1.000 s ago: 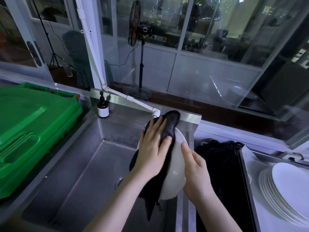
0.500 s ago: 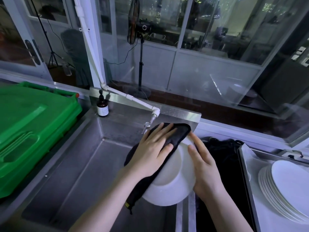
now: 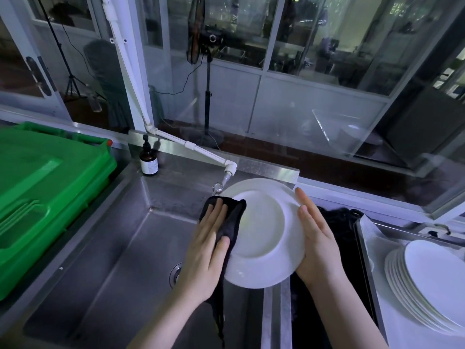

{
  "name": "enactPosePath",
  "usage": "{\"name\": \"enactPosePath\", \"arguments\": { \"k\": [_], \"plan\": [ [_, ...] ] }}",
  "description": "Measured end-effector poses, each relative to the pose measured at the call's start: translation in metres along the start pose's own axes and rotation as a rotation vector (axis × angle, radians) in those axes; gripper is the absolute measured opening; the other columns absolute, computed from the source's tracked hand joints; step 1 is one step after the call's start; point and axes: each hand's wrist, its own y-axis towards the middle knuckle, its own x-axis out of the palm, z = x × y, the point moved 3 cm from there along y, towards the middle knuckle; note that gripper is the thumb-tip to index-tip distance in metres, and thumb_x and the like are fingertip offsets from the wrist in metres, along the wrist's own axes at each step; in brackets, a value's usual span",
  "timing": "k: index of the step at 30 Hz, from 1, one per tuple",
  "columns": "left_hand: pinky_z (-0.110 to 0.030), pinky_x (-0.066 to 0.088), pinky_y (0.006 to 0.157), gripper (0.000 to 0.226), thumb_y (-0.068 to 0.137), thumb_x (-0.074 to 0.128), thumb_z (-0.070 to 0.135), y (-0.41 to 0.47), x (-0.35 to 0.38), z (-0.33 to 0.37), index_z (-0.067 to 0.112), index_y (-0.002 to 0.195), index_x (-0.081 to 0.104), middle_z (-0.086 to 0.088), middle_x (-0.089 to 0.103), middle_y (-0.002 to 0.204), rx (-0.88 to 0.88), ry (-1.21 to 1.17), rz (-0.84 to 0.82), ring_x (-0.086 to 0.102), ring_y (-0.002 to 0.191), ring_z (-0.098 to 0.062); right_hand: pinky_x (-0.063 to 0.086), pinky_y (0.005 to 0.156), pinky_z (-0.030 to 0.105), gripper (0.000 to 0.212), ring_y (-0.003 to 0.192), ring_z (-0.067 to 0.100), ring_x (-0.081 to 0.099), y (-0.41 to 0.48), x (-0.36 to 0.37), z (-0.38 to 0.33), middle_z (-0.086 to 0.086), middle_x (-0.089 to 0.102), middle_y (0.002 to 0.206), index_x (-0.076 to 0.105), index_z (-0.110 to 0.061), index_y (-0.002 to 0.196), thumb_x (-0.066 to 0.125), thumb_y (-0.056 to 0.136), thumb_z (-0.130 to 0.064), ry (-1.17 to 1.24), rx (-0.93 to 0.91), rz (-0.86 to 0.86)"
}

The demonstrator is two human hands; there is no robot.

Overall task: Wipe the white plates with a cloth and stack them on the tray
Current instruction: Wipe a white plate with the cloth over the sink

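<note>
Plate [image 3: 264, 235], left hand [image 3: 206, 250] flat pressing cloth [image 3: 230, 222] on its left rim, right hand [image 3: 317, 238] flat against right rim

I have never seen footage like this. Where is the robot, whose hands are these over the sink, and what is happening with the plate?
There is no robot here. These are a person's two bare hands, filmed by a wide-angle camera worn on the head, which looks forward and down.

The left hand presses a black cloth against a round white plate. The right hand steadies the plate's other edge with straight fingers. The plate is held over the right side of a stainless steel sink, just below a white pipe tap.

At the right, a stack of white plates lies on a metal tray. At the left sits a green plastic bin lid. A small brown pump bottle stands at the sink's back corner.
</note>
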Motion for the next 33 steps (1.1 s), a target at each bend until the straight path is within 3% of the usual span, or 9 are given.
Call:
{"name": "enactPosePath", "arguments": {
  "k": [3, 6, 8, 13, 17, 22, 25, 28, 33],
  "plan": [
    [-0.034, 0.014, 0.122, 0.056, 0.1, 0.033, 0.028, 0.003, -0.004, 0.004, 0.031, 0.153, 0.015, 0.021, 0.012, 0.161, -0.037, -0.018, 0.026, 0.011, 0.15, -0.004, 0.061, 0.08, 0.035, 0.03, 0.111, 0.024, 0.07, 0.008, 0.005, -0.006, 0.002, 0.071, 0.125, 0.069, -0.029, 0.127, 0.058, 0.1, -0.022, 0.069, -0.031, 0.022],
    [-0.045, 0.02, 0.12, 0.054, 0.104, 0.031, 0.032, -0.013, 0.01, 0.023, 0.026, 0.157, 0.02, 0.006, 0.018, 0.164, 0.262, 0.238, -0.003, 0.018, 0.151, -0.022, 0.06, 0.085, 0.038, 0.029, 0.11, 0.025, 0.071, 0.017, 0.012, -0.012, 0.003, 0.072, 0.124, 0.065, -0.027, 0.128, 0.054, 0.101, -0.019, 0.16, -0.068, 0.072],
    [-0.054, 0.025, 0.116, 0.051, 0.107, 0.029, 0.035, -0.018, 0.022, 0.033, 0.022, 0.156, 0.024, -0.001, 0.021, 0.164, 0.343, 0.344, -0.031, 0.02, 0.15, -0.027, 0.06, 0.082, 0.034, 0.027, 0.106, 0.021, 0.072, 0.017, 0.02, -0.008, 0.002, 0.072, 0.123, 0.066, -0.029, 0.122, 0.051, 0.103, -0.017, 0.183, -0.073, 0.13],
    [-0.052, 0.026, 0.116, 0.049, 0.106, 0.029, 0.037, 0.003, 0.022, 0.048, 0.023, 0.153, 0.033, 0.005, 0.021, 0.164, 0.372, 0.451, -0.101, 0.018, 0.151, -0.021, 0.05, 0.102, 0.052, 0.026, 0.119, 0.033, 0.065, 0.012, 0.027, 0.001, 0.011, 0.065, 0.133, 0.069, -0.027, 0.12, 0.052, 0.103, -0.017, 0.255, -0.035, 0.201],
    [-0.05, 0.021, 0.117, 0.048, 0.107, 0.022, 0.036, 0.005, 0.011, 0.041, 0.022, 0.153, 0.03, 0.004, 0.02, 0.164, 0.318, 0.387, -0.081, 0.015, 0.152, -0.022, 0.057, 0.088, 0.044, 0.034, 0.11, 0.031, 0.07, 0.015, 0.018, -0.018, 0.01, 0.069, 0.126, 0.059, -0.023, 0.135, 0.049, 0.104, -0.017, 0.298, -0.052, 0.198],
    [-0.055, 0.022, 0.116, 0.048, 0.106, 0.028, 0.035, -0.005, 0.024, 0.053, 0.021, 0.152, 0.035, 0.001, 0.022, 0.163, 0.386, 0.407, -0.129, 0.017, 0.151, -0.027, 0.052, 0.099, 0.033, 0.029, 0.11, 0.012, 0.07, 0.012, 0.021, -0.017, -0.008, 0.073, 0.12, 0.068, -0.032, 0.12, 0.05, 0.104, -0.018, 0.207, -0.095, 0.241],
    [-0.049, 0.02, 0.117, 0.049, 0.103, 0.032, 0.033, 0.003, 0.036, 0.067, 0.026, 0.15, 0.039, 0.008, 0.02, 0.163, 0.432, 0.491, -0.222, 0.015, 0.152, -0.019, 0.045, 0.108, 0.044, 0.029, 0.126, 0.028, 0.061, 0.008, 0.024, -0.002, 0.009, 0.064, 0.136, 0.067, -0.028, 0.122, 0.049, 0.104, -0.017, 0.2, -0.027, 0.185],
    [-0.043, 0.018, 0.119, 0.049, 0.102, 0.031, 0.031, 0.017, 0.038, 0.075, 0.027, 0.15, 0.039, 0.011, 0.018, 0.164, 0.42, 0.504, -0.267, 0.011, 0.152, -0.012, 0.045, 0.107, 0.051, 0.031, 0.122, 0.041, 0.06, 0.004, 0.023, 0.004, 0.024, 0.063, 0.131, 0.069, -0.022, 0.124, 0.047, 0.102, -0.015, 0.266, 0.024, 0.126],
    [-0.038, 0.013, 0.122, 0.053, 0.101, 0.019, 0.038, 0.049, 0.039, 0.077, 0.027, 0.153, 0.028, 0.014, 0.013, 0.163, 0.241, 0.398, -0.258, 0.006, 0.151, -0.008, 0.04, 0.114, 0.049, 0.033, 0.123, 0.034, 0.061, -0.001, 0.034, 0.009, 0.017, 0.069, 0.126, 0.071, -0.018, 0.116, 0.043, 0.103, -0.007, 0.219, -0.033, 0.128]
  ]
}}
